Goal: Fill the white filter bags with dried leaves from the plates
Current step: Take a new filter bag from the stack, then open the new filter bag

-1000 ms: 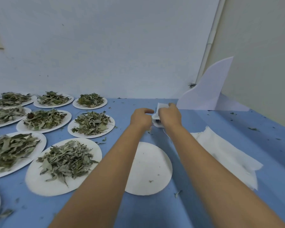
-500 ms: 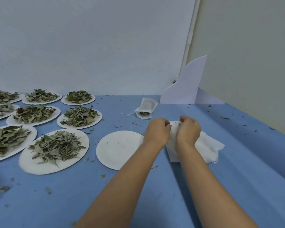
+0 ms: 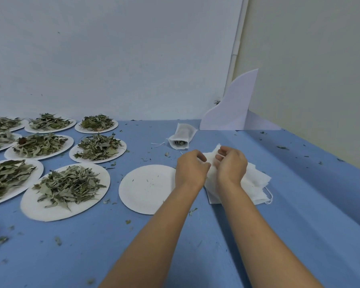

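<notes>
Left grip (image 3: pixel 190 169) and right grip (image 3: pixel 231 165) sit side by side, right of centre on the blue worktop (image 3: pixel 299 215), over the stack of white filter bags (image 3: pixel 257 181). Both are clamped on the top filter bag (image 3: pixel 213 154), fingers curled and pinching its upper edge, with one corner poking up between them. Cannot tell if the bag mouth is spread. The stack lies flat, partly hidden under the right wrist, and a string loop hangs off its near right corner.

An empty plate (image 3: pixel 146 190) sits just left of the stack, its right edge covered by the left wrist, with only a few crumbs on it. The nearest leaf plate (image 3: pixel 30 207) is further left, heaped with dried leaves (image 3: pixel 69 183). More leaf plates (image 3: pixel 123 148) stand in rows behind and to the left.

A filled bag (image 3: pixel 183 133) lies on its side behind the hands, well apart from them, with leaves showing at its near end and its string trailing left. A white folded card (image 3: pixel 233 109) stands in the back corner against the wall. Leaf bits are scattered over the worktop.
</notes>
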`<state>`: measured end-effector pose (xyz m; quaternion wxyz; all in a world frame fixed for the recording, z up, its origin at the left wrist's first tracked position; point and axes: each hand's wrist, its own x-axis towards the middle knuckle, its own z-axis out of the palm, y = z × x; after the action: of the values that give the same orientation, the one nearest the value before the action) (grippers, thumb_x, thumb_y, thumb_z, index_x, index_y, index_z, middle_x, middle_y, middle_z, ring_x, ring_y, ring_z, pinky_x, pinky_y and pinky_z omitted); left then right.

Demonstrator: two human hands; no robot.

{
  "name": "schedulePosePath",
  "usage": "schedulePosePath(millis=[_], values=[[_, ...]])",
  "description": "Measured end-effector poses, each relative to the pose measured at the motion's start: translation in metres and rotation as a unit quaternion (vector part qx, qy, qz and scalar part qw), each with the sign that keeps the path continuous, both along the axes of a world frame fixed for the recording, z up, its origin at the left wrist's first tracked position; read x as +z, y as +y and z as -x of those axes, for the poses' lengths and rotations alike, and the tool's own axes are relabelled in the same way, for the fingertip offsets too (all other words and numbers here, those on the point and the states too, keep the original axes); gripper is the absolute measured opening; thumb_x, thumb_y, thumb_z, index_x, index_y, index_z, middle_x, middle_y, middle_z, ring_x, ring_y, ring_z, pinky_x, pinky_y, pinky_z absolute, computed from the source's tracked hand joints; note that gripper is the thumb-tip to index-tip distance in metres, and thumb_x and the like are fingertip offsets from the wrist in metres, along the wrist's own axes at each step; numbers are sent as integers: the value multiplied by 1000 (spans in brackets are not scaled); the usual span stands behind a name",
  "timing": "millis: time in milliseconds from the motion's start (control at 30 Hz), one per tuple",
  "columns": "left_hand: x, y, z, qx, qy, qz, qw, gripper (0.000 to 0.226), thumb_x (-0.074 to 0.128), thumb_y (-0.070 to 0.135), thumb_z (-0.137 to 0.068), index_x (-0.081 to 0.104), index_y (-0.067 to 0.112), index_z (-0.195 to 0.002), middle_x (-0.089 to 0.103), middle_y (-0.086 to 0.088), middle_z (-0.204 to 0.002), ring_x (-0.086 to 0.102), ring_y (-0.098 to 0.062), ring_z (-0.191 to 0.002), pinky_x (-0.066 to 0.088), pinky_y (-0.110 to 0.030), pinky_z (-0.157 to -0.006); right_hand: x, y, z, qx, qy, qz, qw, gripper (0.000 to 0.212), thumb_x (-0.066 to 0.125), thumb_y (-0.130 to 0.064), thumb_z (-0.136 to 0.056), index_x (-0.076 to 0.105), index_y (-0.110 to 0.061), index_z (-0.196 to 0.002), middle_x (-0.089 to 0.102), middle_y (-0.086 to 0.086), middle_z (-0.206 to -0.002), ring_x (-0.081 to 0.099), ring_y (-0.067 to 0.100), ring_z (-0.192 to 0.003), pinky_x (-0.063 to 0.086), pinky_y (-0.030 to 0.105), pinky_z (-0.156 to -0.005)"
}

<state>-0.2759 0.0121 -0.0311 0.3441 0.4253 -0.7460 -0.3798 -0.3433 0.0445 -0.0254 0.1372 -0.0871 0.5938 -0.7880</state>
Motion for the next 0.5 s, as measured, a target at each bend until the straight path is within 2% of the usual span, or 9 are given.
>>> schedulePosePath(millis=[100, 167, 233, 300, 367, 433, 500], values=[[-4, -1, 2, 17, 6, -58, 998, 27, 69, 23, -82, 64, 8, -104, 66, -5, -108, 58, -18, -101, 33, -15, -67, 0, 0, -1, 8, -18, 21, 1000, 28, 37, -3, -88, 60, -13, -76, 62, 2, -81, 59, 11, -70, 50, 22, -61], [-5, -3, 1, 34, 24, -81, 996, 22, 69, 20, -82, 66, 8, -101, 66, -3, -109, 58, -18, -103, 33, -14, -68, 1, 0, -2, 11, -17, 27, 999, 28, 36, -3, -88, 59, -13, -75, 62, 3, -81, 59, 13, -71, 49, 21, -58], [-5, -5, -1, 45, 60, -109, 991, 12, 71, 19, -81, 67, 13, -91, 67, 0, -97, 59, -16, -94, 37, -15, -64, 3, 1, -5, 4, 2, 39, 999, 28, 36, -4, -89, 59, -13, -75, 63, 4, -83, 59, 14, -70, 49, 22, -58], [0, -5, -5, 50, 121, -148, 980, 11, 74, 19, -79, 63, 17, -79, 62, 5, -84, 56, -13, -82, 36, -16, -60, 7, 3, -10, -15, 52, 48, 997, 29, 36, -3, -89, 59, -15, -75, 63, 2, -82, 57, 13, -68, 48, 21, -60], [8, -6, -10, 51, 248, -229, 940, 15, 76, 17, -78, 61, 17, -75, 61, 5, -79, 56, -13, -78, 40, -19, -62, 13, 4, -17, -32, 111, 67, 991, 30, 36, -2, -88, 59, -16, -75, 63, -1, -78, 55, 12, -65, 47, 23, -62], [19, -9, -21, 45, 379, -306, 872, 17, 75, 15, -80, 59, 19, -75, 60, 5, -76, 55, -9, -71, 39, -17, -57, 20, 7, -26, -34, 172, 88, 981, 31, 37, 0, -88, 59, -18, -75, 62, -3, -76, 54, 11, -63, 47, 26, -65], [28, -15, -36, 48, 469, -315, 824, 19, 71, 12, -83, 55, 19, -77, 60, 4, -75, 55, -7, -64, 40, -17, -54, 26, 8, -37, -3, 229, 100, 968, 32, 39, 0, -89, 59, -20, -76, 62, -4, -76, 55, 9, -64, 47, 26, -65]])
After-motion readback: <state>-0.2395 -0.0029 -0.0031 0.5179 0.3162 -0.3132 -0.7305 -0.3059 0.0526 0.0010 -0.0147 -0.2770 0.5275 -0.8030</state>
